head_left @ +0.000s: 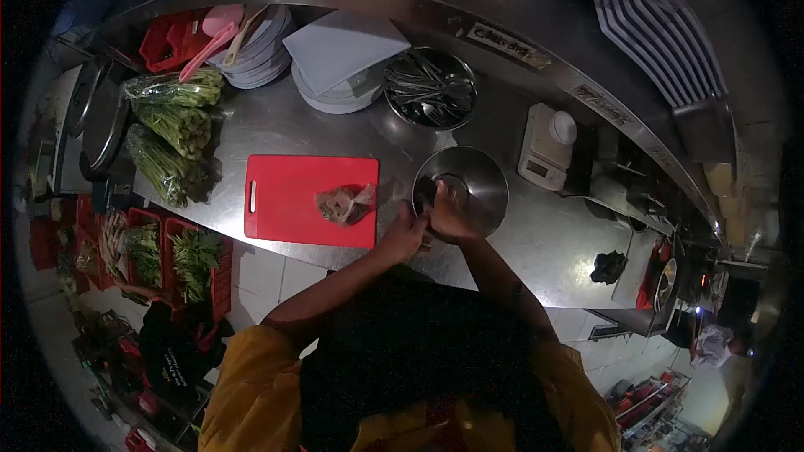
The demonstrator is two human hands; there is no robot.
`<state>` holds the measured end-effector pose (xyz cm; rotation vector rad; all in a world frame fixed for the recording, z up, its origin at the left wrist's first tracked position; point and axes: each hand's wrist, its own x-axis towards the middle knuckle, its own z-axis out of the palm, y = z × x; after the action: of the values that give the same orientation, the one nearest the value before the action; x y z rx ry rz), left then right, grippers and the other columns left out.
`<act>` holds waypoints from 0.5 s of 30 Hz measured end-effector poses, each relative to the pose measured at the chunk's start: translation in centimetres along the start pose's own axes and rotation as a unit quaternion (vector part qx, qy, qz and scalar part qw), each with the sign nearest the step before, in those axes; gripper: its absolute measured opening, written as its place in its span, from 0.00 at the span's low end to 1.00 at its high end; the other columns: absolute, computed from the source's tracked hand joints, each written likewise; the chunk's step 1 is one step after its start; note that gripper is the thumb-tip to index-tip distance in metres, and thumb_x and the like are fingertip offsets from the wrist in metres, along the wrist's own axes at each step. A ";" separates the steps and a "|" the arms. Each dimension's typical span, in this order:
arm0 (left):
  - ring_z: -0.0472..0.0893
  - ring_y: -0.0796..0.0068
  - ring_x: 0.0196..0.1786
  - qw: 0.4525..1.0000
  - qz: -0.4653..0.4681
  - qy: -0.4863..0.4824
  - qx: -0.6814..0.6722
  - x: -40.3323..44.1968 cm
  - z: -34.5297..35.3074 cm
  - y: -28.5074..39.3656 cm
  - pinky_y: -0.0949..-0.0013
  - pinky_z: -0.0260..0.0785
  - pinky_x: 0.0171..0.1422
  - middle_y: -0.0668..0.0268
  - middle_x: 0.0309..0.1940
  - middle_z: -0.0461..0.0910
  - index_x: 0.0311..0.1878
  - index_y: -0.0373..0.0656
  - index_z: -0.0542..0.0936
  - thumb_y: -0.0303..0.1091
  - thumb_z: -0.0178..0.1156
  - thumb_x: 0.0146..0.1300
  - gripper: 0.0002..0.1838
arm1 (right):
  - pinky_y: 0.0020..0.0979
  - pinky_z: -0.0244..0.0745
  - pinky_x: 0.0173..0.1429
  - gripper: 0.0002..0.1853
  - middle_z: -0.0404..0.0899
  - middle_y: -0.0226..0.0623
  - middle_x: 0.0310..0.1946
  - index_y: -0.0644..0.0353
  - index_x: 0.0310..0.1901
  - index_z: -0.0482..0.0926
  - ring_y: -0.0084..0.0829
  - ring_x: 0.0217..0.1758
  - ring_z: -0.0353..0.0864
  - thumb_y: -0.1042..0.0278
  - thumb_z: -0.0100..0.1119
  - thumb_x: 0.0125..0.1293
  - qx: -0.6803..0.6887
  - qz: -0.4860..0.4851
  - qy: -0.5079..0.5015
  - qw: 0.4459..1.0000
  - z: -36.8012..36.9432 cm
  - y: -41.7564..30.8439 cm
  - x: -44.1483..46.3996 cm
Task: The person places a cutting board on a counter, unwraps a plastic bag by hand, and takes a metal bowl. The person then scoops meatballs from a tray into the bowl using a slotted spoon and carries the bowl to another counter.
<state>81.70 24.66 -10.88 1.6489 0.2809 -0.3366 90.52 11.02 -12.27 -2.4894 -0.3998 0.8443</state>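
A steel mixing bowl [492, 169] stands on the counter in front of me. My right hand [450, 216] reaches over its near rim, fingers closed and pointing inward; what they hold, if anything, I cannot make out. Beneath those fingers the inside of the bowl looks dark. My left hand [404, 236] is closed at the near left rim of the bowl, close to the right hand. To the left lies a red cutting board [289, 201], with a clear plastic bag of brownish food [343, 205] on its right side.
Behind are a bowl of cutlery [431, 90], stacked plates [339, 99] and a kitchen scale [543, 151]. Bagged green vegetables [176, 125] lie at left. A shelf edge [435, 8] runs above the back. A person in dark clothing [172, 351] is at lower left.
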 end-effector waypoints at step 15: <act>0.70 0.48 0.52 0.979 0.117 -0.011 0.169 -3.5 -1.0 6.7 0.56 0.67 0.52 0.48 0.49 0.64 0.54 0.38 0.60 0.30 0.59 0.61 0.22 | 0.34 0.69 0.41 0.17 0.72 0.37 0.37 0.62 0.51 0.67 0.30 0.38 0.73 0.59 0.49 0.69 0.510 0.026 0.042 0.859 0.7 -3.2 -1.6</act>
<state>81.06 24.98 -3.32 1.9888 0.0095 -0.2310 88.43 13.27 -10.32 -1.5249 0.1475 0.6932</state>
